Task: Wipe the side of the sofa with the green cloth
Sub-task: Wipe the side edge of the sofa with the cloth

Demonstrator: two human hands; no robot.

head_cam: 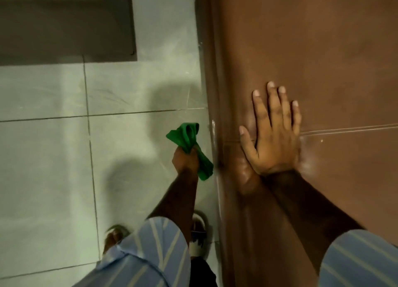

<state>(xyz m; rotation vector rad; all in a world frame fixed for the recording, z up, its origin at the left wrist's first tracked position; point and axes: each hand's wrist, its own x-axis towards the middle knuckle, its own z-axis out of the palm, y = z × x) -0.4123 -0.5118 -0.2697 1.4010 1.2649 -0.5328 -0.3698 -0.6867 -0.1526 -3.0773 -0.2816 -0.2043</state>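
The brown leather sofa (pixel 312 50) fills the right half of the view, seen from above; its side (pixel 212 88) drops away along a rounded edge toward the floor. My left hand (pixel 185 160) hangs beside that edge, shut on a bunched green cloth (pixel 186 136), whose lower end (pixel 205 168) lies close against the sofa's side. My right hand (pixel 273 133) lies flat on the sofa's top surface, palm down, fingers spread, next to a seam (pixel 349 128).
Grey floor tiles (pixel 53 157) cover the left half. A dark piece of furniture or doorway (pixel 64 28) stands at the top left. My feet in sandals (pixel 198 233) stand on the tiles close to the sofa's base.
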